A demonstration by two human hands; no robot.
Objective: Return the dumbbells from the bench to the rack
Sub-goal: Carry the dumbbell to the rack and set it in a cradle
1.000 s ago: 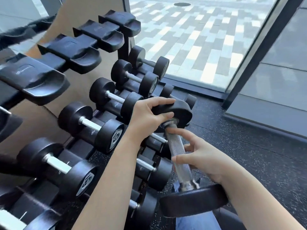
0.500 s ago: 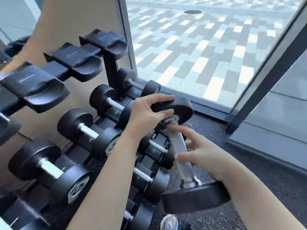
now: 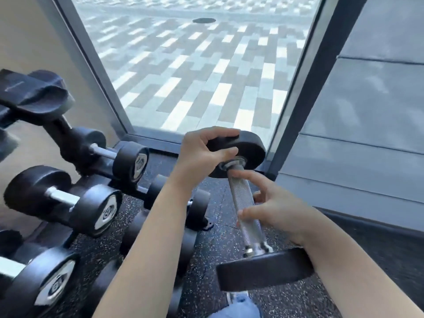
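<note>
I see the rack [image 3: 64, 138] at left (its weights blurred). Just right of it, above the floor [image 3: 298, 301], my left hand [image 3: 202, 154] grips the dumbbell [image 3: 246, 203] by its far head, and my right hand [image 3: 275, 210] curls round the handle.

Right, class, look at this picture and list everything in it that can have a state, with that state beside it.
dumbbell, held in the air, tilted, far end higher.
left hand, grips the dumbbell's far weight.
right hand, holds the handle loosely.
rack, partly filled.
top cradle, empty.
racked dumbbells, lying in their cradles.
</note>
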